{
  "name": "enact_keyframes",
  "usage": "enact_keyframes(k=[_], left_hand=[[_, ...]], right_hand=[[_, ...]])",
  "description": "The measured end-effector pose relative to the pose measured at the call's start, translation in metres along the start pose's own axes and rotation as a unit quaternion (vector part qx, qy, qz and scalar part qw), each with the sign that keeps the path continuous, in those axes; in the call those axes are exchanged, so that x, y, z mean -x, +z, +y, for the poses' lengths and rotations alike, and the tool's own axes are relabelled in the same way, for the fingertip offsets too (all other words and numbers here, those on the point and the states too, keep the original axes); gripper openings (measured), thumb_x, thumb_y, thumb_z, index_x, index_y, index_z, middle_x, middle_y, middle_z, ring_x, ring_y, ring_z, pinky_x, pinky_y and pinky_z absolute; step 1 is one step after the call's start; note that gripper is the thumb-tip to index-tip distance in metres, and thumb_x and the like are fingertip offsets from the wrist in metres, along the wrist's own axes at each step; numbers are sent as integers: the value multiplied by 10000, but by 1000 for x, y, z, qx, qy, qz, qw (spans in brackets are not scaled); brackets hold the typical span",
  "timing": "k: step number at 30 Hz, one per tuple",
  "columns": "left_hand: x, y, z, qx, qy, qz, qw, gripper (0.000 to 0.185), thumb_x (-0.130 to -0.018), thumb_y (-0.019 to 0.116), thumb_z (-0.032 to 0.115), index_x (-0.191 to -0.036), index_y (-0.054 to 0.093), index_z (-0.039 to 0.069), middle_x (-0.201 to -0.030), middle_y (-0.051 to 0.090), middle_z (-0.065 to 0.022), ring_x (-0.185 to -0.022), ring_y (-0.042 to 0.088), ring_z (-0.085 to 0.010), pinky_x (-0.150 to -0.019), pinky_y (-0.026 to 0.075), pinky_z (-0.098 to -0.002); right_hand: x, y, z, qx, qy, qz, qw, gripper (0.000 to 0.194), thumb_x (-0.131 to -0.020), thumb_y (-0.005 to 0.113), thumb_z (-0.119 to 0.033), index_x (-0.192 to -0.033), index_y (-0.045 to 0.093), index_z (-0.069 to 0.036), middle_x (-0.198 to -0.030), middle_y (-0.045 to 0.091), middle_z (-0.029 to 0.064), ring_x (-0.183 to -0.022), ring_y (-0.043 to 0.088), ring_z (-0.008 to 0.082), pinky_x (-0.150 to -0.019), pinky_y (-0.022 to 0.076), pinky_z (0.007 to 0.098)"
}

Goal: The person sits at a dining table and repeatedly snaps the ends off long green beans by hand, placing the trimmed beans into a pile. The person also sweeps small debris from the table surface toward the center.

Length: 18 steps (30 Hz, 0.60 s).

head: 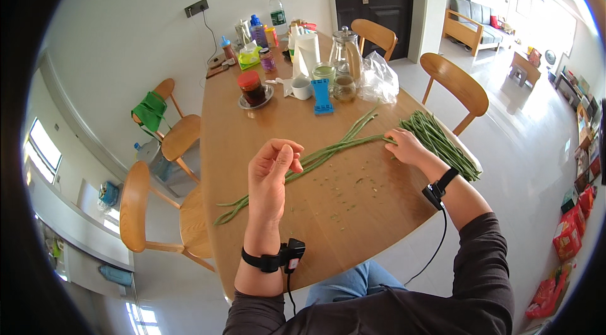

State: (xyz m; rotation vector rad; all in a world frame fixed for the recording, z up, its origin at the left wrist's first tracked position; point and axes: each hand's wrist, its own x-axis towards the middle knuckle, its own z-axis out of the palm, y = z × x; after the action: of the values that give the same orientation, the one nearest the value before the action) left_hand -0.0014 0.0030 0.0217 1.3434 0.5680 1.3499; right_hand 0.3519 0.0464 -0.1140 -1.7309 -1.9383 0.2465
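Observation:
Several long green beans (331, 147) lie in a loose strand slanting across the wooden table (265, 245). My right hand (405, 145) pinches the far right end of this strand, beside a thick bundle of long beans (438, 143) at the table's right edge. Over the strand's left part, my left hand (274, 176) is raised with loosely curled fingers; nothing shows between thumb and forefinger. It hides part of the beans behind it. Small green bean scraps (343, 193) are scattered between my hands.
Farther back stand a red-lidded jar (251, 88) on a saucer, a white cup (301, 88), a blue plastic holder (323, 97), a glass pitcher (342, 53) and a clear plastic bag (380, 80). Wooden chairs (132, 207) flank the table. A cable hangs from each wrist strap (267, 262).

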Motion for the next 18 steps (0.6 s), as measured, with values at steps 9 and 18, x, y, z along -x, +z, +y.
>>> enact_keyframes(k=[9, 18], left_hand=[[2, -13, 4, -30, 30, 10, 999, 187, -968, 548, 173, -930, 643, 16, -831, 580, -5, -706, 512, -75, -677, 421, -216], [4, -7, 12, -104, 56, -20, 993, 170, -967, 555, 154, -934, 641, 11, -809, 580, 0, -693, 516, -63, -667, 422, -200]], right_hand=[[-35, 16, -2, 138, -9, -32, 990, 157, -776, 599, -73, -932, 611, -71, -999, 598, 131, -1062, 525, 330, -904, 427, 445], [-22, -26, -62, -52, -40, 97, 993, 144, -840, 607, -121, -937, 599, -15, -902, 613, 140, -811, 607, 308, -722, 478, 398]])
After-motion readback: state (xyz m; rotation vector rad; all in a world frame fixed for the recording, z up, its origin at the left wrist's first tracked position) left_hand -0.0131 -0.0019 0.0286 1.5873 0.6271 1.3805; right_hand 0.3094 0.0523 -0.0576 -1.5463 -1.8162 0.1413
